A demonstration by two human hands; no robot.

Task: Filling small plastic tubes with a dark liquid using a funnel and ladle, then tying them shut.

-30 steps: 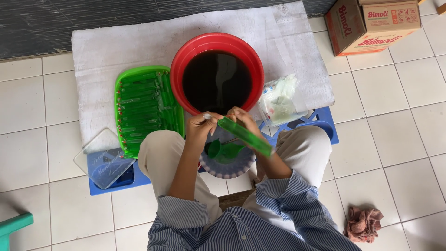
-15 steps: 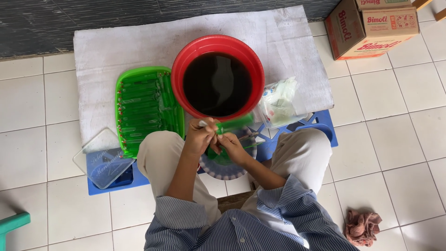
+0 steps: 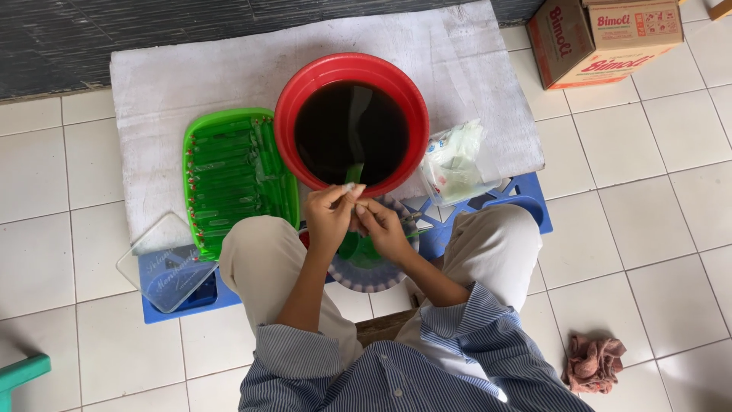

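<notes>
Up and to the right of the hands, well apart from them, a cardboard box (image 3: 602,38) with red and orange printing sits on the floor, partly cut off by the frame's top edge. Just right of the hands, a clear plastic bag (image 3: 455,160) with a touch of blue print lies crumpled beside the red basin (image 3: 351,122), which stands directly ahead of the hands and holds a very dark liquid.

The left hand (image 3: 329,217) and the right hand (image 3: 383,229) meet just under the basin's near rim; both pinch a slim green packet (image 3: 354,174) whose upper end pokes up past the fingertips over the rim. Below the hands sits a round plate (image 3: 371,272) with a striped edge, holding something green.

To the left of the hands one green tray (image 3: 232,179) is filled with rows of similar slim green packets (too tightly packed to count). Further left and lower, one clear lid (image 3: 169,268) rests on a blue plastic frame (image 3: 518,202) that runs behind the knees to the right side.

Basin and tray rest on a pale grey mat (image 3: 191,76) spread over a floor of white tiles (image 3: 656,198), with a dark wall along the top. One crumpled pinkish rag (image 3: 595,362) lies low to the right, and a teal edge (image 3: 23,374) shows at lower left.
</notes>
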